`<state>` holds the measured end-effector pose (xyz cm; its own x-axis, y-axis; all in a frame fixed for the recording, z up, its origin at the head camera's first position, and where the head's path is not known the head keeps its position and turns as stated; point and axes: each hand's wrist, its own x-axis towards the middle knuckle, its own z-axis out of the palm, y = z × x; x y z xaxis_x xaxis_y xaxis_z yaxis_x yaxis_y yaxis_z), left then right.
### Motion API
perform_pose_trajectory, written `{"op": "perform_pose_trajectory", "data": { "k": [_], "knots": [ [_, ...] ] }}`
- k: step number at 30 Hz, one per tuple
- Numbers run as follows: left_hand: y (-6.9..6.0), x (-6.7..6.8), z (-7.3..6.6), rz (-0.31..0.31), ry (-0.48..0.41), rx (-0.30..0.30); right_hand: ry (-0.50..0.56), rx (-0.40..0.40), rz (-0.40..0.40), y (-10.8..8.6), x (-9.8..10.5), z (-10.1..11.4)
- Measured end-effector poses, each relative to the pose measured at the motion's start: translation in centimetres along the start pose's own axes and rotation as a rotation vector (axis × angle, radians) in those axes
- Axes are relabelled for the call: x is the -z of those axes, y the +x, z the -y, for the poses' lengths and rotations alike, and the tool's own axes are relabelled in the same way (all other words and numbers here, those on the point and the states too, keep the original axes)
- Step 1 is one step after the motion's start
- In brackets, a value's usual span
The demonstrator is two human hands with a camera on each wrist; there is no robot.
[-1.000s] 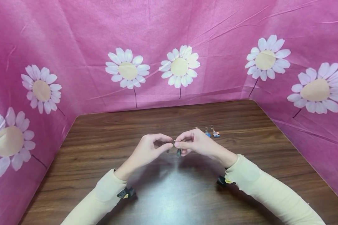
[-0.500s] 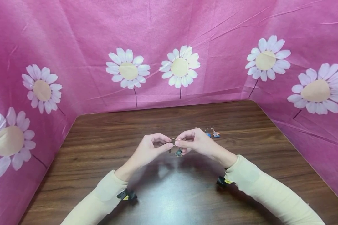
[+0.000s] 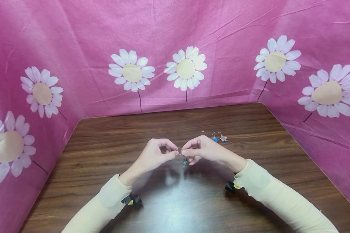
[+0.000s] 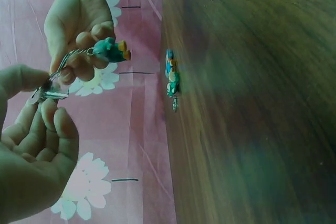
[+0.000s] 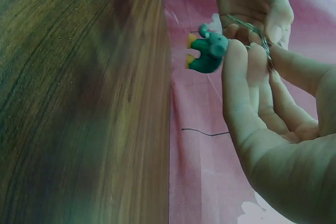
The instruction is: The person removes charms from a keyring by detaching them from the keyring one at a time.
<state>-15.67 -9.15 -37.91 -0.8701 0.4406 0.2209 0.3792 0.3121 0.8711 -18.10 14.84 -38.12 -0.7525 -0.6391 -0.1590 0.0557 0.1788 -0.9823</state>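
Observation:
In the head view my left hand (image 3: 154,154) and right hand (image 3: 208,151) meet over the table, pinching a split ring (image 3: 179,148) between them. Below the ring hangs a green elephant keychain (image 3: 185,162); the right wrist view shows its trunk and yellow feet (image 5: 191,62). The left wrist view has the elephant (image 4: 109,51) dangling on a short chain from the ring. My left thumb and fingers pinch a small flat metal piece (image 4: 56,94) at the ring, possibly a key. The right fingertips hold the ring's other side, partly hiding it.
Beyond my right hand lie a blue keychain figure (image 3: 214,139) and an orange and blue one (image 3: 223,138). A further ring (image 3: 202,132) shows behind the hand. Pink cloth (image 3: 163,29) with daisies walls the wooden table (image 3: 110,129) at the back and sides.
Both hands keep their pinch, dropping slightly. The ring has turned to show its round opening between the fingertips. The hanging elephant has swung and turned a little lower.

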Motion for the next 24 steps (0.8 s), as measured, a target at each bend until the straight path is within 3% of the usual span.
{"op": "perform_pose_trajectory", "data": {
  "k": [8,14,20,24],
  "knots": [
    [0.16,0.44,0.11,0.107,-0.042,0.069,-0.012,-0.016,0.038,0.07,-0.03,0.05],
    [0.31,0.67,-0.17,0.158,-0.044,0.068,-0.024,-0.004,-0.013,0.25,-0.2,0.18],
    [0.32,0.72,-0.35,0.234,-0.03,0.074,-0.065,0.02,-0.012,0.27,-0.39,0.15],
    [0.23,0.6,-0.28,0.24,-0.02,0.073,-0.097,0.037,-0.041,0.24,-0.65,0.05]
  ]
}}
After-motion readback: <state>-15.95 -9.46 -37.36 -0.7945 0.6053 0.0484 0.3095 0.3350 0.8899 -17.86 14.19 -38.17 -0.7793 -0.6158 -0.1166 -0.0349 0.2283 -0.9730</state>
